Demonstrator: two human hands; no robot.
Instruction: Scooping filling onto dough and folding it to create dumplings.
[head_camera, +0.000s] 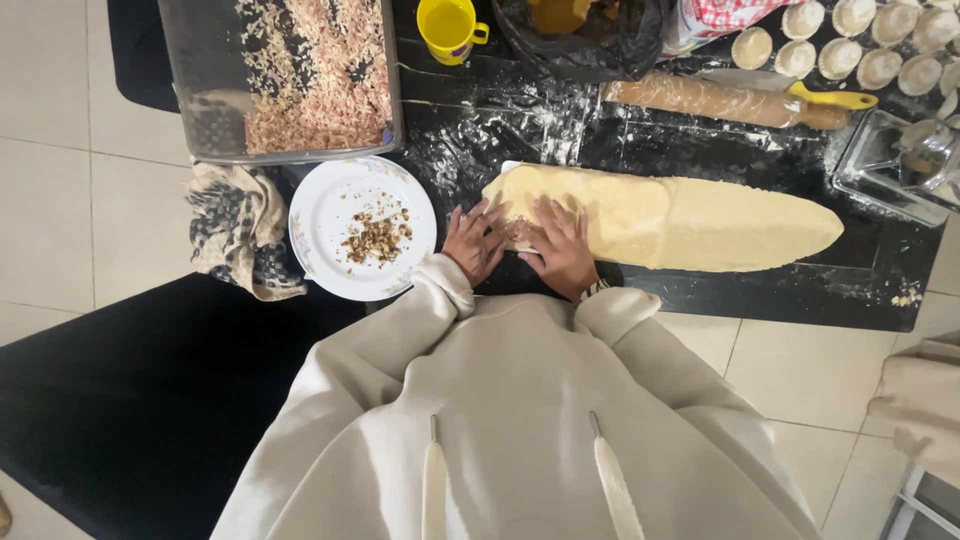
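A long sheet of pale yellow dough (680, 222) lies across a black, floured worktop (560, 140). My left hand (473, 240) rests with fingers spread at the dough's left end, partly on the dark surface. My right hand (560, 245) presses flat on the dough's left end, fingers apart. Neither hand holds anything. A white plate (330, 205) with a little chopped brown filling sits just left of my left hand.
A clear tray of chopped nut filling (300, 80) stands at the back left, a yellow cup (450, 28) beside it. A wooden rolling pin (725, 100), yellow-handled tool (835, 98), round dough pieces (850, 45), glass container (900, 165) and patterned cloth (238, 230) surround the dough.
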